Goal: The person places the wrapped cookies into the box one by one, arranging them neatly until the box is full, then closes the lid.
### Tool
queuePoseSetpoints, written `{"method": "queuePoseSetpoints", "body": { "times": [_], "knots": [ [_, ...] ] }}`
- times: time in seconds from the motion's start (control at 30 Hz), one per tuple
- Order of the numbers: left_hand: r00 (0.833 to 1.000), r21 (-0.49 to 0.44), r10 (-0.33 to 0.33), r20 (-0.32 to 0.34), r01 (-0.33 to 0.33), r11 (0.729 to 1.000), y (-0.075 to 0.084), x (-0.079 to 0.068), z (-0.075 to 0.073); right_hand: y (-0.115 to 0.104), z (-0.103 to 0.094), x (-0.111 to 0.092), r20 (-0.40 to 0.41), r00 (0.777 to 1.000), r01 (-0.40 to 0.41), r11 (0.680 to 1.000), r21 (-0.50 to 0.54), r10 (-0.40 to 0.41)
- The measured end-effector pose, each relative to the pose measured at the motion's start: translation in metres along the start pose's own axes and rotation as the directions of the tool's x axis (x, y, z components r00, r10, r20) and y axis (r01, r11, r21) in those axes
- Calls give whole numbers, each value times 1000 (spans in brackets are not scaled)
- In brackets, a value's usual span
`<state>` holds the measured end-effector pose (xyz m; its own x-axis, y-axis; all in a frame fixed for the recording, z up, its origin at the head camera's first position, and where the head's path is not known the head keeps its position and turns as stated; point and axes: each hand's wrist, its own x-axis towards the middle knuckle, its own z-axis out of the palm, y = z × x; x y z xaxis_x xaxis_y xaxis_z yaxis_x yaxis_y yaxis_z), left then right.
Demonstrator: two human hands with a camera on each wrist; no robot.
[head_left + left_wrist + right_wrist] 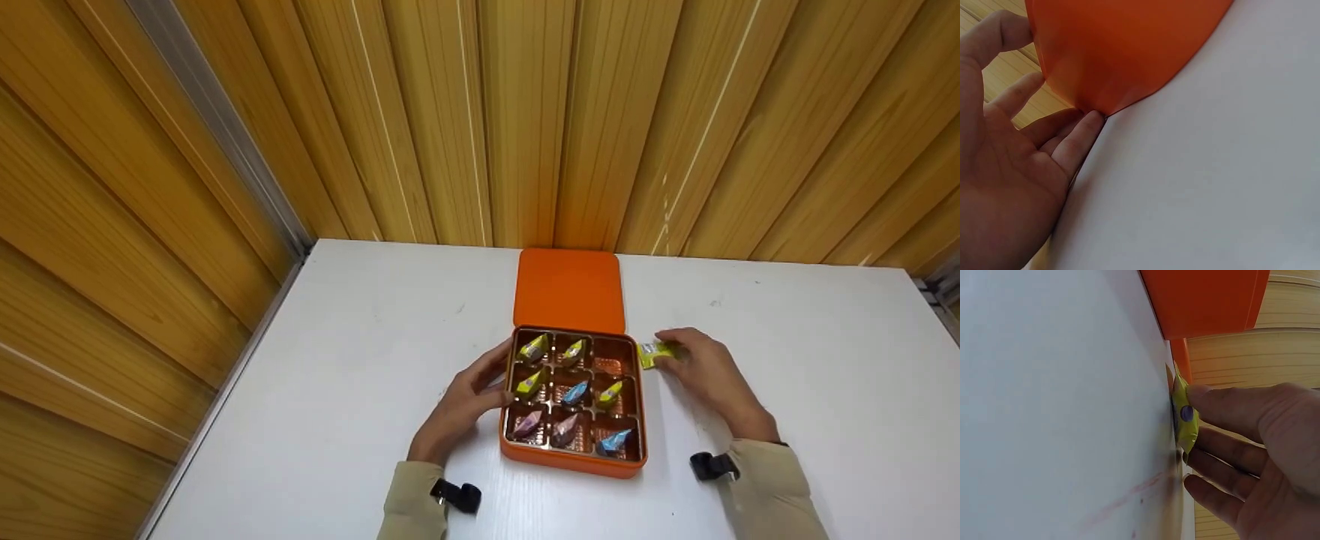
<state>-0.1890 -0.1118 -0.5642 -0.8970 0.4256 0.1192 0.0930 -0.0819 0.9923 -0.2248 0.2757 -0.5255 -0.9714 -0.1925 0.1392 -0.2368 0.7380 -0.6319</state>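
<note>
An orange square tin (pixel 574 465) stands on the table, with a compartmented brown tray inside. Yellow-green wrapped candies sit in its back-left, back-middle, middle-left and middle-right compartments. Blue ones lie in the centre and front right, pinkish ones at front left and front middle. The back-right compartment (pixel 611 365) shows its bare bottom. My left hand (pixel 472 397) touches the tin's left side, fingers extended and thumb at the rim; the left wrist view shows fingertips against its wall. Beside the tin's right wall, my right hand (pixel 705 371) pinches a yellow wrapped candy (pixel 1186 413) between thumb and fingers, low at the tabletop.
The orange lid (pixel 570 289) lies behind the tin, reaching to the table's back edge. A yellow wood-grain panel wall (pixel 517 127) rises behind the white table (pixel 360 360). Another panelled wall (pixel 112 225) stands on the left.
</note>
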Motion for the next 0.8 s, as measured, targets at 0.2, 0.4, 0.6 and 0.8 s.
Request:
{"method": "queuePoseSetpoints", "body": {
  "times": [0.2,0.4,0.6,0.8],
  "knots": [
    [1000,-5,0,-3,0,1000,0,-1,0,2,-1,0,-13,1000,19,1000,-7,-20],
    [1000,-11,3,-2,-3,1000,0,0,0,3,-2,0,-16,1000,7,1000,-23,-7],
    [1000,-23,3,-6,-3,1000,0,0,0,3,-1,-1,-34,999,-8,999,-37,7],
    [1000,-12,-6,-16,6,1000,0,0,1,4,-1,0,-62,998,8,999,-52,-11]
  ]
}}
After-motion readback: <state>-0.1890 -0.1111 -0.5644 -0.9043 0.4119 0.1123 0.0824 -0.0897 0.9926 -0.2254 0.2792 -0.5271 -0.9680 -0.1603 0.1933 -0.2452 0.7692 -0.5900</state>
